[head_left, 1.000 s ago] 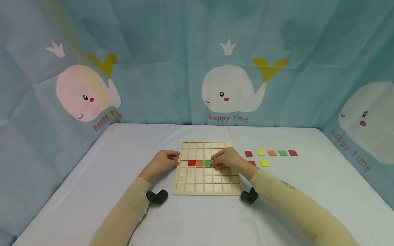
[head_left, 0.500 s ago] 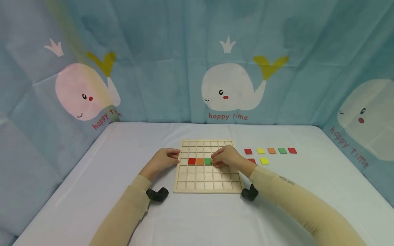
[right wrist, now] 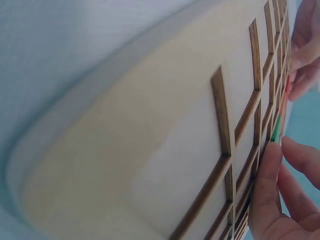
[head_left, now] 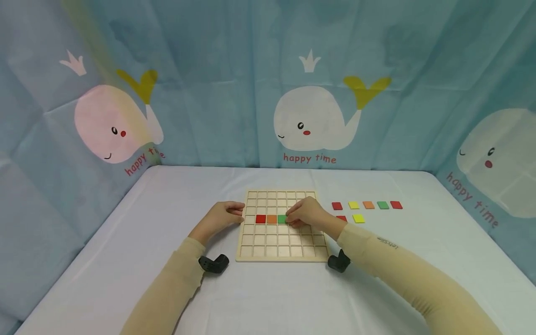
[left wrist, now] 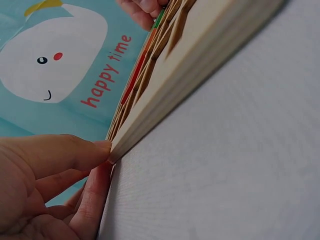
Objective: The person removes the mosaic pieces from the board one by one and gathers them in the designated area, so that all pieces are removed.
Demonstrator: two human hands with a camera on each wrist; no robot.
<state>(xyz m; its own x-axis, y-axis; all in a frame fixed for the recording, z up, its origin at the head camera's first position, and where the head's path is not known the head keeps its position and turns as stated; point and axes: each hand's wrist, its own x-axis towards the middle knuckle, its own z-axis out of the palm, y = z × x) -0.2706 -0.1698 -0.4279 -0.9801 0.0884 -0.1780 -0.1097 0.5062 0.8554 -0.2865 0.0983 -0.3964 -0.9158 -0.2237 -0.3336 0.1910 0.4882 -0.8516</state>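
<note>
A light wooden grid board (head_left: 283, 251) lies on the table. In one row of it sit a red tile (head_left: 261, 219), an orange tile (head_left: 272, 219) and a green tile (head_left: 281, 218). My left hand (head_left: 218, 219) touches the board's left edge with thumb and fingertips, the fingers relaxed. My right hand (head_left: 309, 215) reaches over the board, its thumb and forefinger pinching at the right side of the green tile. In the right wrist view, the thumb (right wrist: 270, 165) lies against the green tile (right wrist: 276, 129), which is partly hidden.
Right of the board lie loose tiles: a red tile (head_left: 337, 206), a yellow tile (head_left: 353, 205), an orange tile (head_left: 368, 205), a green tile (head_left: 383, 205), another red tile (head_left: 396, 205) and more below. A whale-print curtain (head_left: 209, 116) hangs behind the white table (head_left: 192, 186).
The head view has tilted slightly, so the scene sits a little higher. My right hand has shifted very slightly left at the green tile. My left hand stays at the board's edge.
</note>
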